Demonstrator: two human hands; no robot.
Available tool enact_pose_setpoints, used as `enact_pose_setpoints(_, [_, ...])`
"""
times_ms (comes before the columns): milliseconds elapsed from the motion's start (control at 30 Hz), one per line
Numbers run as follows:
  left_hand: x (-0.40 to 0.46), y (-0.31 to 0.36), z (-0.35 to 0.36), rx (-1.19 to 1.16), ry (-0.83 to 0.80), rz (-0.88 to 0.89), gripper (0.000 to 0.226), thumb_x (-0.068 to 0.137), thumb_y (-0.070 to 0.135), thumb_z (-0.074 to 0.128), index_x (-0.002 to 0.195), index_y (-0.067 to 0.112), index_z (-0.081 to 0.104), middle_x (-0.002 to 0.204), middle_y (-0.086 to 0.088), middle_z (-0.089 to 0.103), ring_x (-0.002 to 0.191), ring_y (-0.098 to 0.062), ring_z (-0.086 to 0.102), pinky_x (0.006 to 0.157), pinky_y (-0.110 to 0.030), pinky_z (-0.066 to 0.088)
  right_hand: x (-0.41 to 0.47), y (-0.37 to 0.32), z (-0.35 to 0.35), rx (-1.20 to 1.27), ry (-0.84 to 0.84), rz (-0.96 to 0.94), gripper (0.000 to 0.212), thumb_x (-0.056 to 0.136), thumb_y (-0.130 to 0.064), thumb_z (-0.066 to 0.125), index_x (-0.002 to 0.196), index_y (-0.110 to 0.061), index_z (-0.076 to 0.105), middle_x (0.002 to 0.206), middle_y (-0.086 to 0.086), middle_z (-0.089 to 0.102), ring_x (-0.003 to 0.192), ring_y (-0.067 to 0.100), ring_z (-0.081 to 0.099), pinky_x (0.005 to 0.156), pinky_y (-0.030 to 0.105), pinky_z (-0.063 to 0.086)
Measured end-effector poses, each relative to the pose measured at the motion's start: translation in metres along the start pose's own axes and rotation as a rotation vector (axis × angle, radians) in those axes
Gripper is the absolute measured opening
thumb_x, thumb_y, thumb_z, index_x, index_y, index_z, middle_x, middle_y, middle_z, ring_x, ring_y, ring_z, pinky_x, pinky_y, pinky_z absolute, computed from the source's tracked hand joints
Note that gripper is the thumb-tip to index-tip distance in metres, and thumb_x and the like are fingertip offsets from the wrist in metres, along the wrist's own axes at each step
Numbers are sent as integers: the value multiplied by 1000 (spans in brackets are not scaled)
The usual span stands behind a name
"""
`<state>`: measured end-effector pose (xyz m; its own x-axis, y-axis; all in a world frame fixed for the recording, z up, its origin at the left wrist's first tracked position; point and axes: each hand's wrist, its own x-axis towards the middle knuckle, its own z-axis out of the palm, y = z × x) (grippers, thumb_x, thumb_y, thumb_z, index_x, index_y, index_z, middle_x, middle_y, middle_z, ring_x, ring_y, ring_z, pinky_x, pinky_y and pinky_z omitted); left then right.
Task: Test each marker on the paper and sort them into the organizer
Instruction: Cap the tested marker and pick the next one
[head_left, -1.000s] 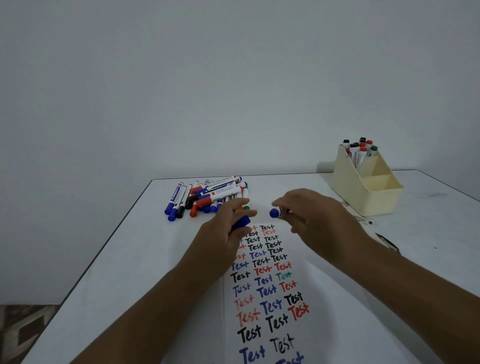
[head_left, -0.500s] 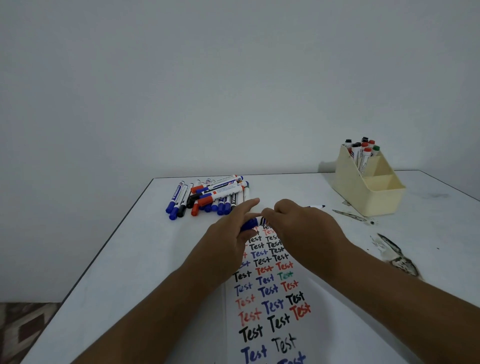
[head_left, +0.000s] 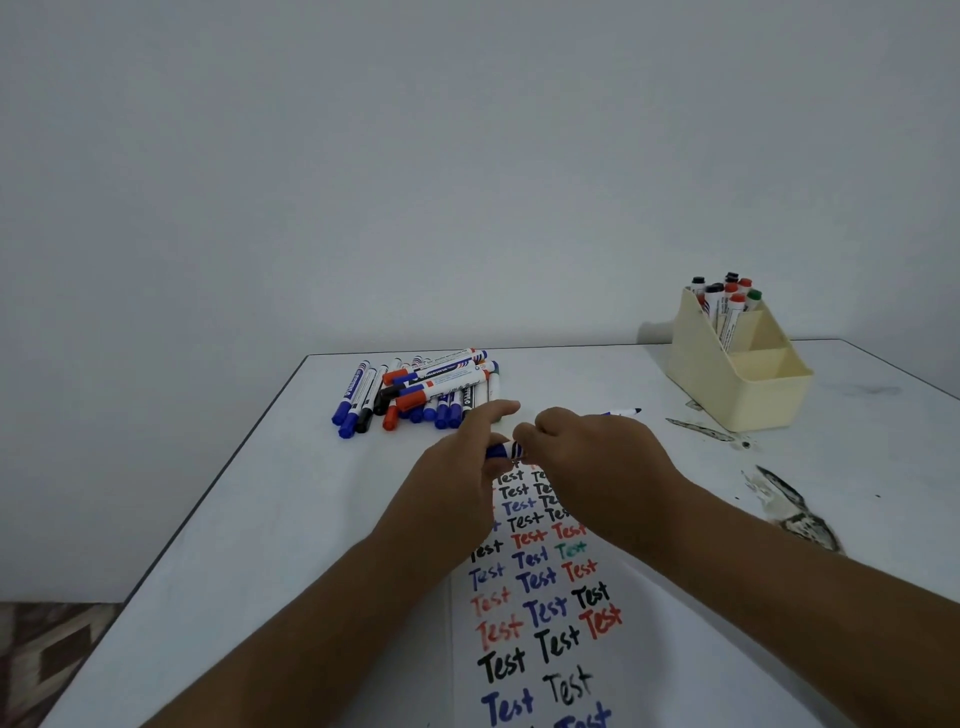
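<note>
Left hand (head_left: 457, 467) grips blue cap (head_left: 500, 451) | right hand (head_left: 587, 457) holds marker (head_left: 621, 412)

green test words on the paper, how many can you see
1. A single green "Test" sits in the right column of the paper, between two red ones above and below. The hands cover the top rows, so more may be hidden.

marker pile (head_left: 415, 392) lies far left on the table (head_left: 260, 519), organizer (head_left: 743, 374) far right, paper (head_left: 540, 623) near centre.
</note>
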<state>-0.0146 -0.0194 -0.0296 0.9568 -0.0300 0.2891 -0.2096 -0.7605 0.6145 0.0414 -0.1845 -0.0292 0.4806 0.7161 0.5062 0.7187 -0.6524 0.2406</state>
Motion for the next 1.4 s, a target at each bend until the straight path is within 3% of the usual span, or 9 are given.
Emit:
enact_pose_setpoints(333, [0,-3,5,27,-60,15,70,94,-3,53,148,31,25,136,-5,58,119,-14,58,91,-15,39,-8,-2,3,-17,-2,-57,37,56,-9,92,87,-10,74,58,1,54,42,10,25,38,20,22])
enact_pose_setpoints(500, [0,-3,-1,17,-29,69,52,100,15,50,146,31,30,126,-1,64,112,-14,61,101,-32,47,-9,2,1,-24,-11,-23,35,64,-9,89,94,-14,73,64,-1,58,39,12,42,36,20,28])
enact_pose_setpoints(700, [-1,-14,-1,57,-31,109,45,98,33,53,141,31,38,118,7,67,93,1,58,90,-17,48,-9,1,3,-39,-74,-5,31,68,-11,87,93,-14,68,67,-1,55,40,14,45,34,23,37])
enact_pose_setpoints(800, [3,-21,-6,11,-65,78,57,89,50,61,139,34,39,124,13,62,94,-3,61,79,-15,50,-13,4,-3,-17,-123,24,41,61,-18,93,94,-18,69,72,-2,60,43,14,50,35,20,28])
enact_pose_setpoints(933, [6,-30,-12,3,-178,36,81,63,75,62,134,43,38,120,23,52,95,6,55,76,-12,47,-16,7,-25,46,-180,129,21,96,-40,62,114,-28,60,94,-8,68,69,14,62,55,26,46])
enact_pose_setpoints(1033, [8,-39,-7,125,-296,38,89,61,85,60,138,44,37,143,16,40,128,-1,40,105,-34,43,-27,7,-44,291,-84,404,24,97,-59,38,100,-36,44,83,-11,65,72,12,64,69,34,55])
enact_pose_setpoints(1167, [9,-39,-6,318,-387,70,96,69,88,46,149,40,26,161,15,7,147,-6,-1,120,-44,10,-48,-1,-59,1015,222,600,39,87,-67,49,101,-31,54,88,0,74,70,18,72,64,41,60])
enact_pose_setpoints(1267, [9,-40,-4,400,-447,69,98,72,87,42,152,40,14,162,13,-2,147,-7,-7,117,-40,4,-63,-12,-68,1483,239,660,38,85,-44,68,103,-21,43,91,18,74,66,36,72,58,37,59])
enact_pose_setpoints(1400, [8,-43,-1,446,-460,78,97,74,87,37,153,39,10,162,11,1,148,-8,0,117,-35,5,-85,-35,-72,1694,96,867,56,65,-3,73,109,-16,41,86,24,73,68,36,70,60,32,60])
